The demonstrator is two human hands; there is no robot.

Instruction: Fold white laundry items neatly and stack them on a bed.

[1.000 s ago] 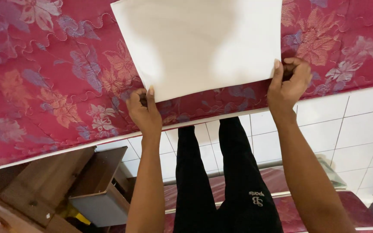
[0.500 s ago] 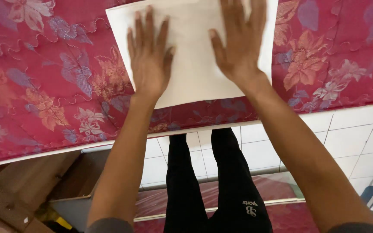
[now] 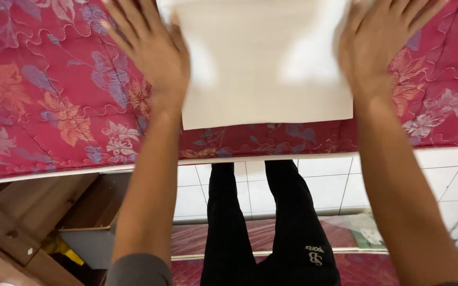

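We lose the white sheet top past the frame edge; left hand and right hand fingertips cut off, both motion-blurred; mattress runs off three edges.

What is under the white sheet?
The white sheet lies on a pink flowery mattress. The left hand and right hand press flat at its sides. The mattress part beneath it is covered.
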